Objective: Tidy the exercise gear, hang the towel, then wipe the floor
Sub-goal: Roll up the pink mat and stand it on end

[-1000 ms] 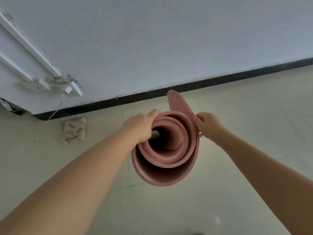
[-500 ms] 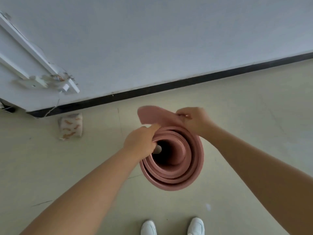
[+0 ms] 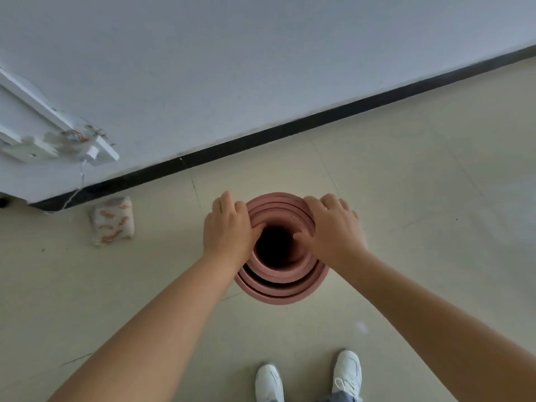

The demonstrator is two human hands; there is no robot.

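A pink exercise mat (image 3: 280, 281), rolled into a loose tube, stands upright on the floor in front of me, and I look down its dark hollow core. My left hand (image 3: 227, 227) grips the left side of its top rim, thumb curled inside the roll. My right hand (image 3: 333, 227) grips the right side of the rim the same way, thumb inside and fingers over the outer layers. A small folded white towel with orange marks (image 3: 111, 220) lies on the floor to the left, near the wall.
A white wall with a black skirting board (image 3: 290, 132) runs diagonally just behind the mat. A white bracket with loose wiring (image 3: 75, 143) is fixed low on the wall at the left. My white shoes (image 3: 307, 378) stand on the beige tiled floor below.
The loose flap of the mat has been wrapped down onto the roll. Both hands moved onto the top rim, and the view tilted further down.
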